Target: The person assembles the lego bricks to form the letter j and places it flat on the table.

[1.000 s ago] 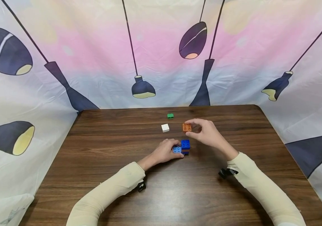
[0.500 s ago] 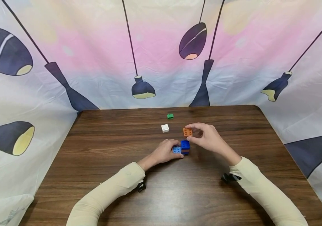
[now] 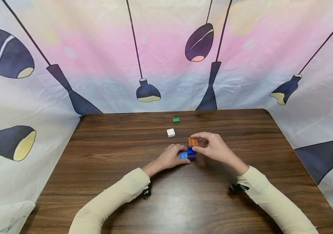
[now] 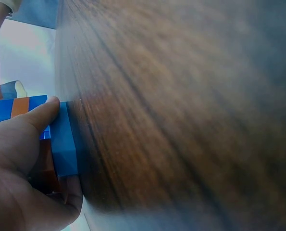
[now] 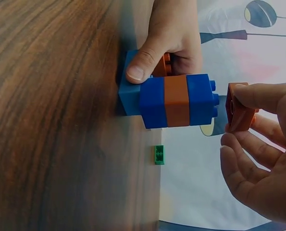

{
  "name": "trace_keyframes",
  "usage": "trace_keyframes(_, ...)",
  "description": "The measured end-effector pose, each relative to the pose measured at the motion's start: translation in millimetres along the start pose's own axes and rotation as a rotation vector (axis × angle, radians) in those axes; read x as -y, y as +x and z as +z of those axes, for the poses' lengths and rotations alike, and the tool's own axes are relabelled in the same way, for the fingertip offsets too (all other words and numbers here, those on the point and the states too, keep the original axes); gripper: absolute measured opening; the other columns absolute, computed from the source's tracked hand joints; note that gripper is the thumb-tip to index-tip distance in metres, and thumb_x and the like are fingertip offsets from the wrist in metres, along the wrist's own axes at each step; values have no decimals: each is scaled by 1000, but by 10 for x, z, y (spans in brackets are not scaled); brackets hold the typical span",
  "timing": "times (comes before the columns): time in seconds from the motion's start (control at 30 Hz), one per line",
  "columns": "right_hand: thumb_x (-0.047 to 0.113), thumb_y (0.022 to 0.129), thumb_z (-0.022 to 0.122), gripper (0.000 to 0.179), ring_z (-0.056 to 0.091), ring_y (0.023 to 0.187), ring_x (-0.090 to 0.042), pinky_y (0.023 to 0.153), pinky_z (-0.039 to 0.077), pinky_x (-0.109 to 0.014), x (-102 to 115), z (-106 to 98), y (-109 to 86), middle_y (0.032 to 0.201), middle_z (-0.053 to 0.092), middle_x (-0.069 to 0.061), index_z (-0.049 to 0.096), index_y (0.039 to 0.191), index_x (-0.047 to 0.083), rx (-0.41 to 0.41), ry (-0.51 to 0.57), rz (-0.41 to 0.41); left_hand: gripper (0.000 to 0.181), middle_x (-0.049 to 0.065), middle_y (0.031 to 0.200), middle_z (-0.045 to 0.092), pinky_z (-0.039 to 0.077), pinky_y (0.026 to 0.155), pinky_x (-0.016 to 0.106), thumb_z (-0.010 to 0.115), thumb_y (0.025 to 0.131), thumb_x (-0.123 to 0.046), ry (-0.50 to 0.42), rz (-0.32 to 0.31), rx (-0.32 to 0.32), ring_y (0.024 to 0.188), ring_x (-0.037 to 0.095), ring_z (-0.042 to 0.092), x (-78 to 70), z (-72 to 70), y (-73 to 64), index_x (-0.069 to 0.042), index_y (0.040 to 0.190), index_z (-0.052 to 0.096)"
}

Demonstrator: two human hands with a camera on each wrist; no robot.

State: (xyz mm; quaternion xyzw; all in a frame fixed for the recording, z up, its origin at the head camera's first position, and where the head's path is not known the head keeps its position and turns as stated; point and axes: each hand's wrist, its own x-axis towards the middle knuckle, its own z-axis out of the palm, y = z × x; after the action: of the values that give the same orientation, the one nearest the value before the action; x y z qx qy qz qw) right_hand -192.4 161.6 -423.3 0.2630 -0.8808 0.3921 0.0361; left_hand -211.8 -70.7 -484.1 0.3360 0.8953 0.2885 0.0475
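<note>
Mostly hidden, an orange piece (image 5: 162, 66) sat behind the left hand (image 3: 170, 156), which pinched the pale blue base (image 5: 130, 98) of a stack (image 5: 176, 101) banded blue, orange, blue. Just above its studs, the right hand (image 3: 214, 146) pinched a four-studded orange brick (image 3: 193, 142). Toward the far edge of the wooden surface (image 3: 111, 139) lay white (image 3: 170, 133) and green bricks (image 3: 176, 120).

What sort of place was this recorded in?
Probably a makeshift indoor recording booth, though the wider room isn't visible. Cloth printed with pendant lamps hangs behind and on both sides of a wood-grain table, and toy pieces such as the orange brick and white brick suggest staged tabletop work.
</note>
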Motion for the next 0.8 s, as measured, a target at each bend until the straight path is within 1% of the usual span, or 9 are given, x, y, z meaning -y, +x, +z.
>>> trace_keyframes(0.2, 23, 90, 82, 40, 68, 96, -15, 76, 57, -32, -17, 29, -17, 108, 73, 2, 71, 127, 14, 9, 9, -9, 40, 2, 102, 73, 50, 74, 28, 82, 88, -37, -2, -2, -3, 84, 11, 62, -5, -7, -3, -9, 114, 71)
trace_keyframes(0.53, 21, 89, 82, 40, 67, 96, -15, 75, 57, -31, -14, 60, -33, 107, 73, 3, 71, 128, 15, 43, 8, 15, 42, 2, 103, 73, 50, 77, 30, 82, 88, -37, 1, -14, 2, 87, 12, 61, -11, -8, -1, -8, 116, 71)
trace_keyframes(0.8, 23, 91, 80, 40, 68, 100, -20, 78, 58, -36, -5, 68, -48, 111, 73, 0, 71, 128, 14, 67, 15, 27, 43, 3, 105, 72, 49, 79, 32, 82, 88, -37, 5, -21, 8, 89, 14, 61, -16, -4, -9, -8, 118, 70)
